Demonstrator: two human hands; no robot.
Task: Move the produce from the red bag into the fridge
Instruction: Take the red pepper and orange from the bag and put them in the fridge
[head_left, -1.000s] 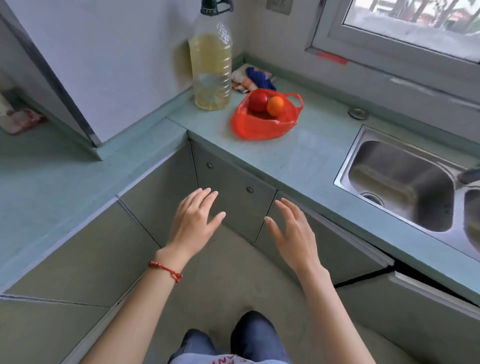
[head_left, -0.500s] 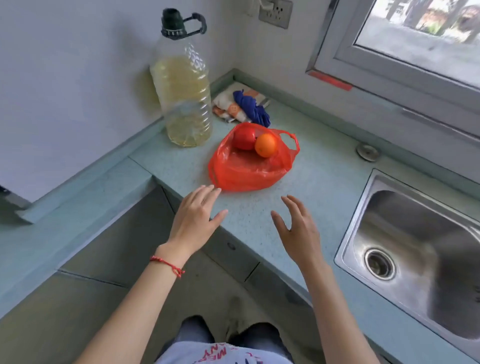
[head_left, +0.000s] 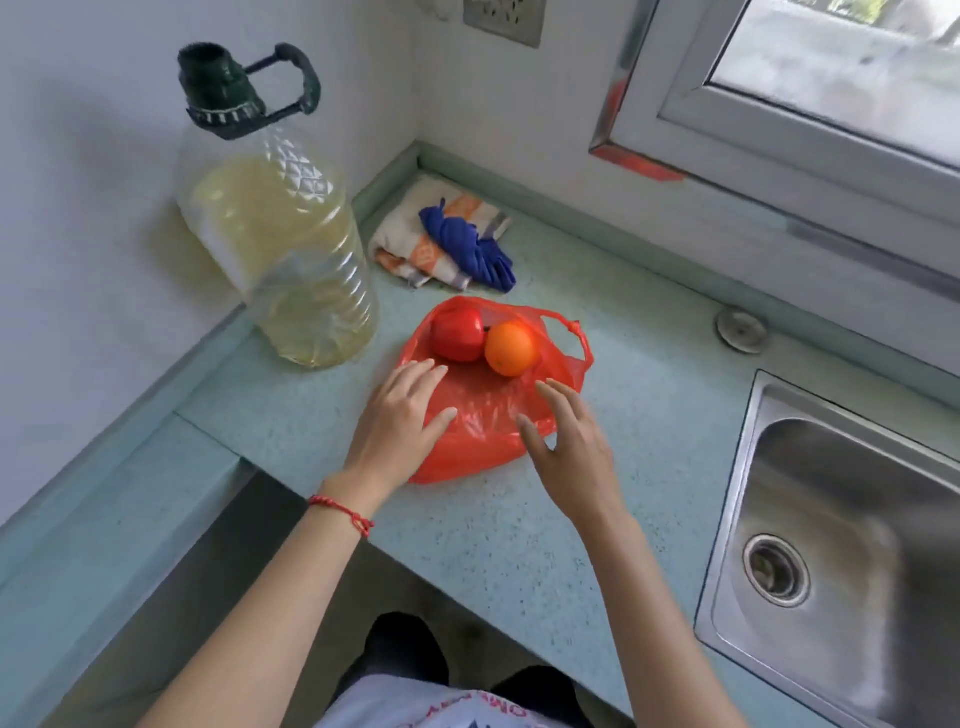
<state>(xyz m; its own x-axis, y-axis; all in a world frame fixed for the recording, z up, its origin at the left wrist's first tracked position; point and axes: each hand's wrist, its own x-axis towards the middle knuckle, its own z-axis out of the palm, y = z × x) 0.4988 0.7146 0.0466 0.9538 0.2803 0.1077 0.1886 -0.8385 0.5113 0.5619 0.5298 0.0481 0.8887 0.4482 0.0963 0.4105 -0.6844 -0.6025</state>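
On table (head_left: 467, 545): 1 red bag (head_left: 483, 415) w/ 1 red fruit (head_left: 457, 332), 1 orange (head_left: 511, 347). 2 hands over bag: left hand (head_left: 397, 426), right hand (head_left: 569, 449), grip spread, holding nothing. 1 oil bottle (head_left: 280, 249) beside.

oil bottle (head_left: 283, 249), folded cloths (head_left: 447, 244), steel sink (head_left: 852, 545)

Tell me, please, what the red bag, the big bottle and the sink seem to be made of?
Red bag: thin glossy plastic film, wrinkled and translucent.
Big bottle: clear rigid plastic with moulded ribs showing yellowish liquid; dark plastic-looking cap and handle.
Sink: probably brushed stainless steel, grey with soft reflections.
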